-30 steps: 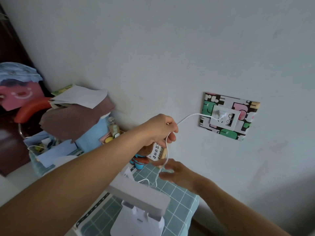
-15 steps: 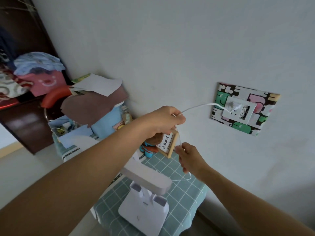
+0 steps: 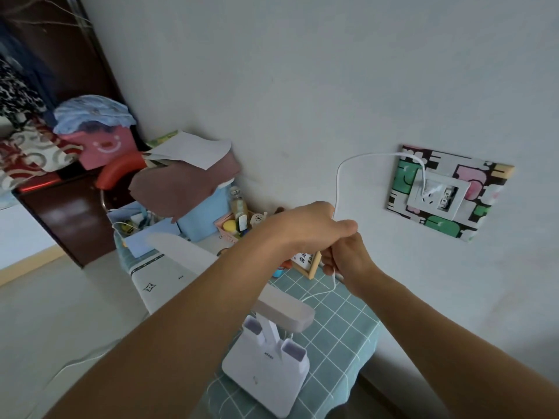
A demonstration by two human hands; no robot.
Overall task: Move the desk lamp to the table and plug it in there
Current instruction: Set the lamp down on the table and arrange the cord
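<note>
The white desk lamp (image 3: pixel 266 373) stands on the table's teal checked cloth (image 3: pixel 341 325), its head folded low over the base. Its white cord (image 3: pixel 338 179) rises from the table, loops up along the wall and ends in a white plug (image 3: pixel 429 192) seated in the wall socket (image 3: pixel 438 198). My left hand (image 3: pixel 314 228) is closed around the cord above the table. My right hand (image 3: pixel 348 258) sits just under it and pinches the same cord lower down. The two hands touch each other.
A colourful patterned panel (image 3: pixel 484 176) frames the socket. Behind the lamp sit a small framed sign (image 3: pixel 305 261), bottles in a pink basket (image 3: pixel 239 219), blue boxes and a brown cloth pile (image 3: pixel 181 182). A dark wardrobe (image 3: pixel 60 71) stands at left.
My right hand has risen to meet my left hand on the cord. The cord now bows up into a loop by the socket. My view has shifted back and left.
</note>
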